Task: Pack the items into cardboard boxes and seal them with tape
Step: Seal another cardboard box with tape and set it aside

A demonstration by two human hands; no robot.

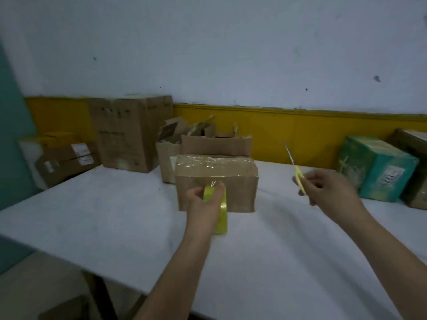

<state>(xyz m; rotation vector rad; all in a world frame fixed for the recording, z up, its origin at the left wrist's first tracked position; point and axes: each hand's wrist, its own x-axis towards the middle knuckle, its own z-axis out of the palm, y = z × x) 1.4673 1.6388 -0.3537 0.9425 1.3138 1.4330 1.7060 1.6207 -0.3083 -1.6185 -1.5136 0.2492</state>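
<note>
A: Where is the cardboard box [216, 192]?

B: In the middle of the white counter [254, 273]. It is closed, with shiny clear tape [208, 161] wrinkled across its top and down over the front edge.

A: And the hands?

B: The left hand [203, 202] grips a yellow tape roll [223, 213], fingers curled round it and thumb on the upper rim. The roll stands on edge against the near face of the cardboard box. I cannot tell whether its lower end touches the counter.

A: The right hand?

B: The right hand [330, 190] hovers to the right of the cardboard box, well apart from it, pinching scissors [298, 175] by their yellow handles. The blades point up and away, towards the wall [208, 54]. They are blurred, so I cannot say whether they are parted.

A: What sits behind?

B: An open box [215, 144] right behind the taped one, flaps up, with torn cardboard scraps [198, 129] sticking out. Left of it a tall brown carton [129, 135] stands against the wall, and further left there is a lower labelled box [64, 158]. At the right end a green box [379, 167] sits beside another brown box [416, 172].
</note>
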